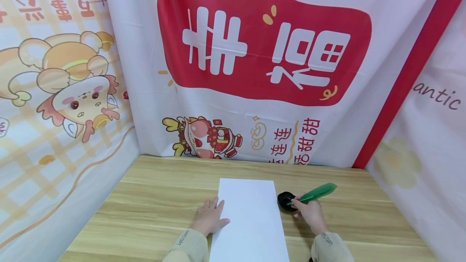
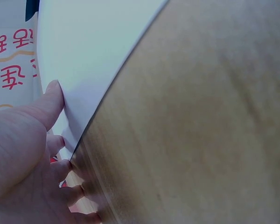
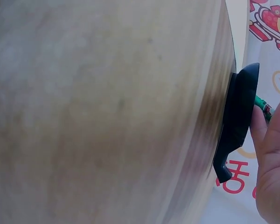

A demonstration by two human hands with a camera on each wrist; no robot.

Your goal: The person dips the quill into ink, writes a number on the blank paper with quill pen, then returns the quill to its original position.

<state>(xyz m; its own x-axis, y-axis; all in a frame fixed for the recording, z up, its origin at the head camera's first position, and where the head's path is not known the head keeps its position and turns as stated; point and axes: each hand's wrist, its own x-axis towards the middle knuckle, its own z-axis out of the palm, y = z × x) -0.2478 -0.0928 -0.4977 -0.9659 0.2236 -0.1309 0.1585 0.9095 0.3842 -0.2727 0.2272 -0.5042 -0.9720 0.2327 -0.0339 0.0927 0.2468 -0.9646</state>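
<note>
A long white sheet of paper (image 1: 247, 221) lies lengthwise on the wooden table. My left hand (image 1: 210, 216) rests on its left edge with fingers spread, the thumb over the paper; the left wrist view shows the same hand (image 2: 25, 149) at the sheet's border. To the right of the sheet sits a small round black dish (image 1: 286, 201), seen side-on with a short projecting part in the right wrist view (image 3: 240, 109). My right hand (image 1: 309, 213) pinches a green pen-like stick (image 1: 318, 192) with a broad, feather-shaped end. Its lower tip is over or in the dish; contact is unclear.
Printed cloths hang around the table (image 1: 145, 205): a white one (image 1: 138, 51) at the back and others at both sides. A red band (image 1: 411, 72) runs down at the right. Part of a black object (image 1: 311, 259) shows beside the right sleeve.
</note>
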